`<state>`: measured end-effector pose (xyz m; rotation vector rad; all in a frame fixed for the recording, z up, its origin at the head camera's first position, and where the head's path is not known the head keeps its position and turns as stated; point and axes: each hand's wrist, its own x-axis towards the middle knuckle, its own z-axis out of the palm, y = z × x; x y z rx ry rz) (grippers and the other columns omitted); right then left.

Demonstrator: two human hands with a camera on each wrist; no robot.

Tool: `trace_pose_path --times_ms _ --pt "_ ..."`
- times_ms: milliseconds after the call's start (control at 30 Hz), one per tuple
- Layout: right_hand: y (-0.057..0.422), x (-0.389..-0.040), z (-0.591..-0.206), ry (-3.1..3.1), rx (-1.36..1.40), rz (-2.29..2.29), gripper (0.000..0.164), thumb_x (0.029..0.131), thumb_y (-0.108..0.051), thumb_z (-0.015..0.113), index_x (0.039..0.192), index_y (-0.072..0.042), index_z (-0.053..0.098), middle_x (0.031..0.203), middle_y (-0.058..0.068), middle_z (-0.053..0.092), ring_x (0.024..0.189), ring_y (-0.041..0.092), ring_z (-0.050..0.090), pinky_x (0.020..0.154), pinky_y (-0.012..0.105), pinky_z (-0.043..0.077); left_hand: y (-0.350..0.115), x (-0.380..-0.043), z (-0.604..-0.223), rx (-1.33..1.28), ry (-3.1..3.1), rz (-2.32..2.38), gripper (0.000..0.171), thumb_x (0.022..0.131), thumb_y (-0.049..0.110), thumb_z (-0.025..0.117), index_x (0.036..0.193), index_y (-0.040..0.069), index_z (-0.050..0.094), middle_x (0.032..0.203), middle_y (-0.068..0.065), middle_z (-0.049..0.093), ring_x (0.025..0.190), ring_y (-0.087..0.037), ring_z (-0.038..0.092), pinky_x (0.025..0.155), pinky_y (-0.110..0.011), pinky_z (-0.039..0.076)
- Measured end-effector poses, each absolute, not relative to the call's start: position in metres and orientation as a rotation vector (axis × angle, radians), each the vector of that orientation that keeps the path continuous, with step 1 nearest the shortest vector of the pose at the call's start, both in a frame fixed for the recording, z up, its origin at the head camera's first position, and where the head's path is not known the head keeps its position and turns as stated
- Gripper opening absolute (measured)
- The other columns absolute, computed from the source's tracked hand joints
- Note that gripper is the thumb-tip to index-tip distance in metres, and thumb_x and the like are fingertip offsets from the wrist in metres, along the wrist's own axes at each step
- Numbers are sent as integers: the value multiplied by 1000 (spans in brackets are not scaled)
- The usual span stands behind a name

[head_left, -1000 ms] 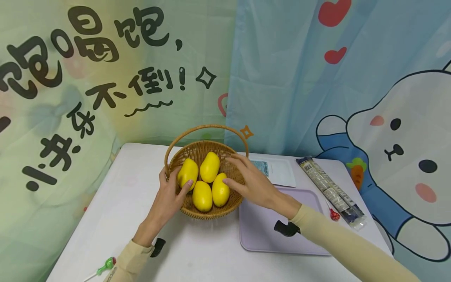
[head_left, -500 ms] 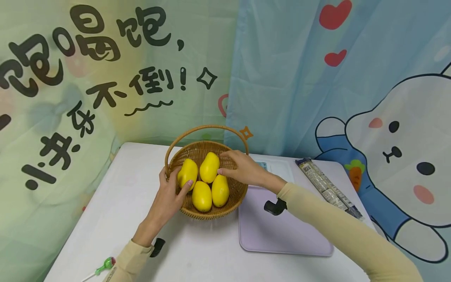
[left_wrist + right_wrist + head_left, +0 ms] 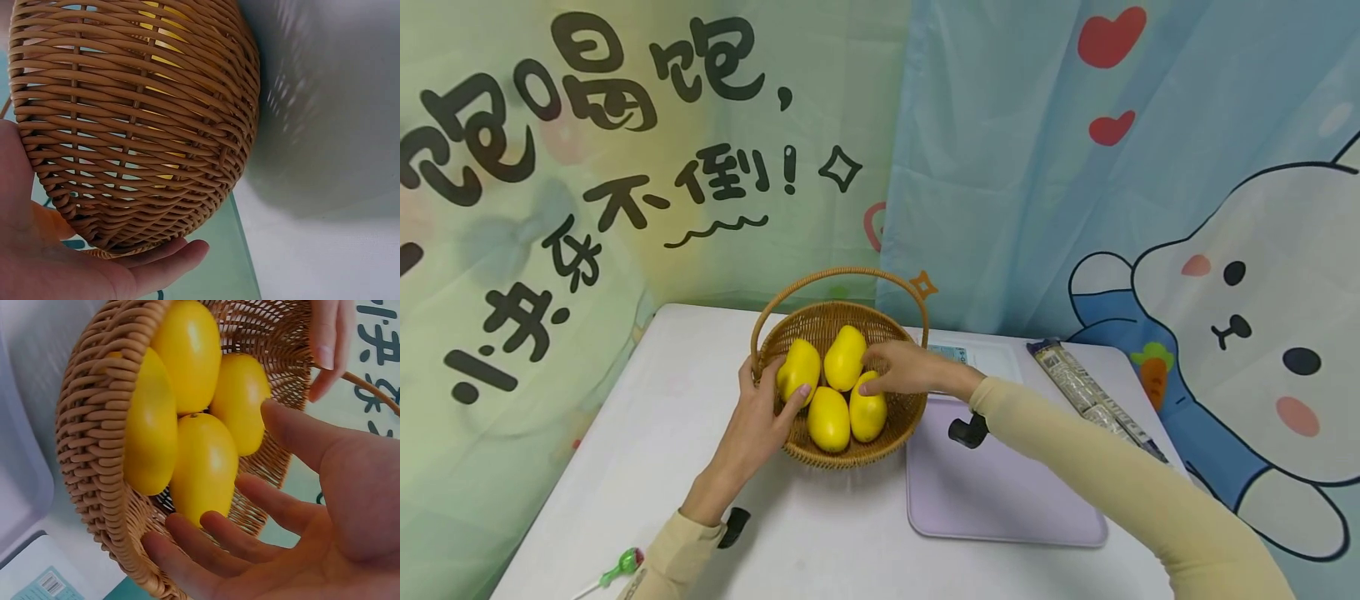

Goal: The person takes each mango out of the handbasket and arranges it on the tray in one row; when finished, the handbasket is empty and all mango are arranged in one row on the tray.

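Note:
A round wicker basket (image 3: pixel 820 457) with a tall hooped handle holds several yellow mangoes (image 3: pixel 830 419). My left hand (image 3: pixel 760 425) grips the basket's left side, thumb over the rim by the leftmost mango (image 3: pixel 801 371) and the other fingers outside. In the left wrist view the fingers of this hand (image 3: pixel 62 269) lie along the woven wall. Over the basket's right side is my right hand (image 3: pixel 910 369), its fingers spread and loosely bent beside the back mango (image 3: pixel 846 358). The right wrist view shows that hand (image 3: pixel 294 544) reaching past the rim, its palm holding nothing.
A lilac tray (image 3: pixel 1000 500) lies right of the basket, partly under my right sleeve. Behind it are a white packet (image 3: pixel 1000 360) and a long, narrow clear-and-dark packet (image 3: pixel 1090 400). A green-wrapped lollipop (image 3: pixel 620 567) lies front left. Printed curtains (image 3: pixel 977 208) hang behind the table.
My right hand has moved left, farther in over the basket and close to the mangoes. The red lollipop on the right is now hidden by the sleeve. My left hand has kept its grip.

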<state>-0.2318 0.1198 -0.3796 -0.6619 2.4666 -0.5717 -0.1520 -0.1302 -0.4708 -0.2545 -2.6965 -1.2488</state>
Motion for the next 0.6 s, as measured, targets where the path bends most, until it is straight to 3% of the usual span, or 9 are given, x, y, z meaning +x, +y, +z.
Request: trace_pose_path --times_ms 200,600 --pt "115 -233 -389 2432 -679 -489 57 94 -33 74 140 -4 58 144 14 58 132 32 53 109 48 45 -130 -153 -471 -265 -2693 -1243 68 104 47 53 154 5 34 161 -31 8 114 -43 63 93 -54 55" --pt "102 -231 -398 2396 -631 -300 62 90 -34 76 143 -10 57 151 10 52 142 29 44 117 46 37 -129 -154 -471 -277 -2686 -1242 70 104 48 54 154 3 35 161 -32 8 118 -44 61 95 -55 54"
